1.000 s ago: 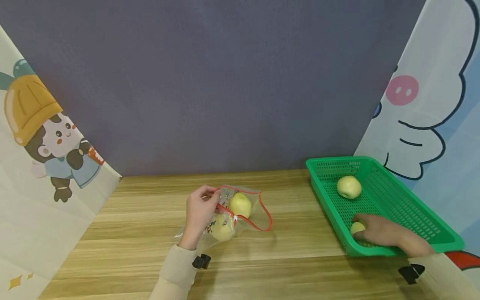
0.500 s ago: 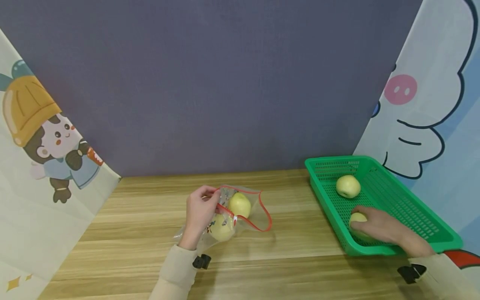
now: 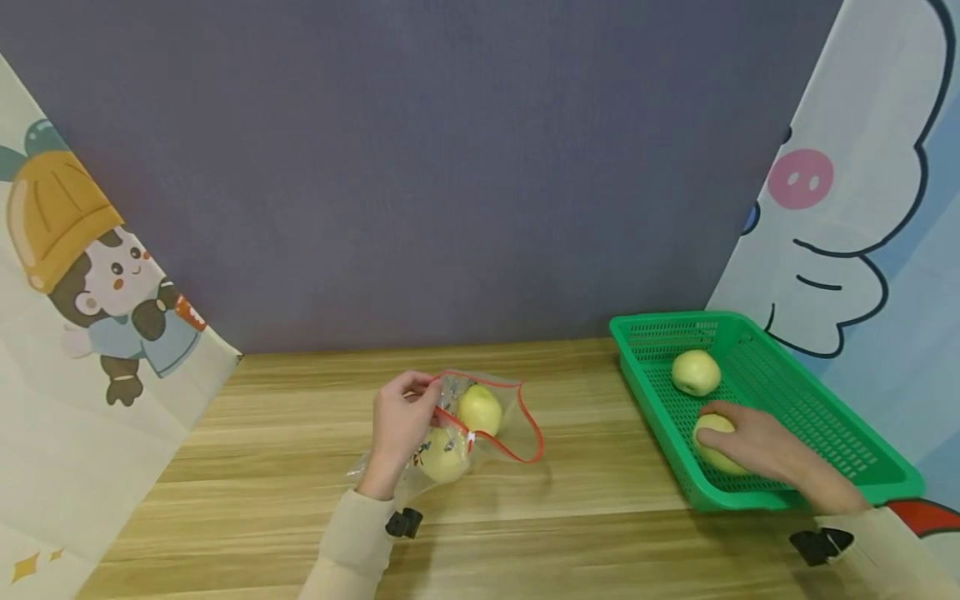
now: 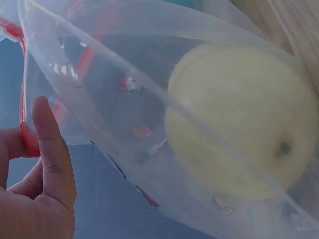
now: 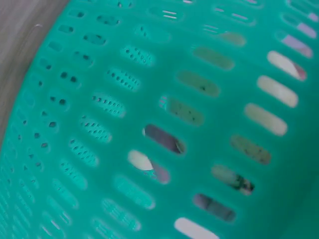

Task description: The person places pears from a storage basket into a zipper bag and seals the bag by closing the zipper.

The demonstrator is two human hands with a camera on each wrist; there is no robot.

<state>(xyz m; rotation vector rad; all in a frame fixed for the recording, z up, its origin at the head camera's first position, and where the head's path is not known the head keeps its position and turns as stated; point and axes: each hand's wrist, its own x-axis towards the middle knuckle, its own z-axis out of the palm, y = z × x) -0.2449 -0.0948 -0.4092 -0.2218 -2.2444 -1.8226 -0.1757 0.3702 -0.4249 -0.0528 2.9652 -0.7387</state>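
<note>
In the head view my left hand (image 3: 403,425) pinches the red-edged mouth of a clear zip bag (image 3: 448,408). Inside the bag are two yellow-green apples, one near its opening (image 3: 480,410) and one lower down (image 3: 442,457). The left wrist view shows the bag's film over a large pale apple (image 4: 239,119), with thumb and fingers (image 4: 52,154) at the red strip. Over at the right, my right hand (image 3: 761,442) grips another apple (image 3: 716,454) within the green basket (image 3: 652,425). The basket's slotted wall (image 5: 159,99) hides that hand in the right wrist view.
One more apple (image 3: 696,372) lies toward the back of the basket. Both bag and basket are on a wood-grain table (image 3: 300,442), with a grey panel (image 3: 465,183) behind. Cartoon-printed sheets stand at the left (image 3: 45,417) and right (image 3: 862,208).
In the basket my right hand has closed round the front apple and shifted it slightly up and left, showing more of it. The left hand and bag stay nearly still.
</note>
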